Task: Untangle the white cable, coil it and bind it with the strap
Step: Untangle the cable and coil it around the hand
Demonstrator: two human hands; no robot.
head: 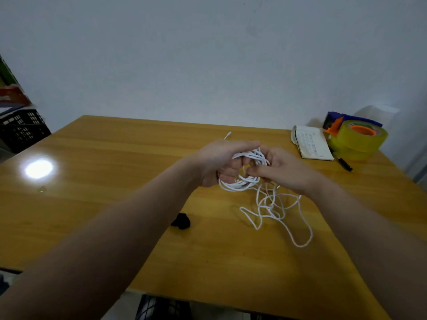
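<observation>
Holding a partly wound thin white cable [245,182] just above a yellow wooden table [111,158], a person works through the middle of the job. Several loops are gathered into a small coil between the two hands. The left hand [216,163] has its fingers curled through the coil and grips it. The right hand [283,170] closes thumb and fingers on the strands at the coil's other side. How tight that pinch is cannot be told.

From the coil the rest of the cable drops to the tabletop and lies in a loose snarl of crossing loops, with one long loop trailing toward the near edge. One plug end [227,135] pokes out beyond the left hand.

By this view, untangling and coiling are roughly half done and binding is not begun. The small black strap [181,221] lies untouched on the table, near the left forearm.

At the far right corner sit an open white notebook [312,144], stacked yellow tape rolls [358,140] and a black marker [345,164].
</observation>
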